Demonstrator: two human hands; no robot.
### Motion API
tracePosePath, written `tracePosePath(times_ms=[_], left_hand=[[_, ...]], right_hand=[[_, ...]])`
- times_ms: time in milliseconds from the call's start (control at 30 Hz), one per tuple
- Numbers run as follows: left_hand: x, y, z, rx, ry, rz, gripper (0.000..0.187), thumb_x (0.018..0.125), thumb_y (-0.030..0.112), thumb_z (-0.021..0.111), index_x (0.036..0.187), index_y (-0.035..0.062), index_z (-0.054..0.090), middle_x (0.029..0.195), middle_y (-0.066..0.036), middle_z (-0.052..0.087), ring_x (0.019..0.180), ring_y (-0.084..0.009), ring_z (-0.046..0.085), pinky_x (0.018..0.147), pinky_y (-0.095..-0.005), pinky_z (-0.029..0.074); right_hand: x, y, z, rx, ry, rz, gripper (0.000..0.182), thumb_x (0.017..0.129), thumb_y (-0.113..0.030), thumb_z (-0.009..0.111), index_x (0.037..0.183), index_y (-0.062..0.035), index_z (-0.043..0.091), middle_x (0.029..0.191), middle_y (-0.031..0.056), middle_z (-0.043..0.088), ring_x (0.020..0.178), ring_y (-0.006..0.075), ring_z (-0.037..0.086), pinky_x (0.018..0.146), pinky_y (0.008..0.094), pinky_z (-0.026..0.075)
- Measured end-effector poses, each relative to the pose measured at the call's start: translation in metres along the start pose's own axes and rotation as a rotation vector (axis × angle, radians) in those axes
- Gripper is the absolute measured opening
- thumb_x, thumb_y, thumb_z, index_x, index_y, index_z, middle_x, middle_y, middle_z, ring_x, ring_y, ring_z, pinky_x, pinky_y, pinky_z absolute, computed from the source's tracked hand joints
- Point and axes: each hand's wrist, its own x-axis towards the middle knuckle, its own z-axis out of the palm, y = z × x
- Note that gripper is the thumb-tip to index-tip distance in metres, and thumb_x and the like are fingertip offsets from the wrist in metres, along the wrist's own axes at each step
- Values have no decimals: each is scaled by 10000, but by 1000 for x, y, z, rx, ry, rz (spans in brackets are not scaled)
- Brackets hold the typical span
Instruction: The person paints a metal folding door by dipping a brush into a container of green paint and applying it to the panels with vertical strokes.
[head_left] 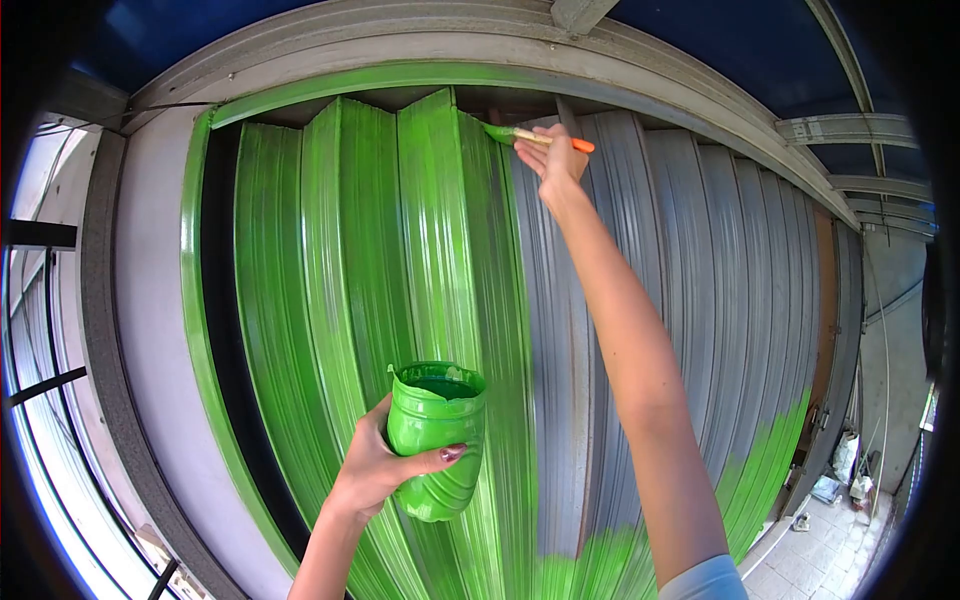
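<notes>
At the far left, beyond the left hand, a grey door frame [120, 330] runs up the wall, with a green-painted edge strip [192, 300] just inside it. The left hand [375, 465] is low in the view, its fingers wrapped round a green paint container [437, 440], thumb across the front; the container stands upright, open at the top, with dark green paint showing inside. Behind and above this hand the ribbed folding shutter [400, 250] is coated in wet green. To the right of the container the shutter's panels [700, 260] are bare grey metal, with green only along their lower ends. The right hand [556, 152] reaches high overhead, arm fully stretched, closed on a paintbrush [535, 137] with an orange handle; the green bristles point left and touch the shutter's top at the border between green and grey.
</notes>
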Motion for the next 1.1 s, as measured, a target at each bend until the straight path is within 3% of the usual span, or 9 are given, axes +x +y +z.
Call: tracePosePath(times_ms=[167,400,567,667,800,1100], left_hand=[[2,-6,-5,-21,-11,-18,638,616,49,810,1160,-38,489,1016,-125,624,927,-203,616,883,-370,492],[4,-13,-6,-24,-29,-20,635,614,38,804,1160,-40,489,1002,-126,628,904,-203,625,876,-366,497],[5,-11,-5,-13,-31,-13,640,608,46,812,1155,-41,492,1010,-125,627,906,-204,625,876,-365,497],[3,-7,-5,-4,-12,-12,642,604,44,812,1155,-41,492,1014,-124,625,910,-206,624,877,-366,497],[1,-8,-9,16,-8,1,642,604,35,808,1158,-39,493,1016,-127,624,918,-206,622,877,-365,497],[-5,1,-2,2,-12,12,643,605,23,805,1161,-43,490,1010,-127,623,917,-202,622,876,-359,499]], right_hand=[[-30,3,-40,-328,-107,61,302,788,-206,467,850,54,609,684,177,645,522,194,631,466,267,518],[-48,-34,-61,-672,-164,252,277,769,-207,477,851,31,592,709,168,644,491,153,599,461,240,510],[-1,-33,-8,-443,-125,23,270,761,-187,509,828,54,612,744,205,646,529,202,630,471,269,529],[12,-28,17,-283,-45,-85,242,759,-163,517,750,60,612,671,184,632,490,220,625,440,279,525],[12,-17,12,27,19,-183,260,776,-171,468,807,51,601,691,177,633,536,229,634,496,281,526],[-27,15,-30,-155,-60,52,288,799,-211,461,874,26,607,706,165,644,520,202,622,464,283,508]])
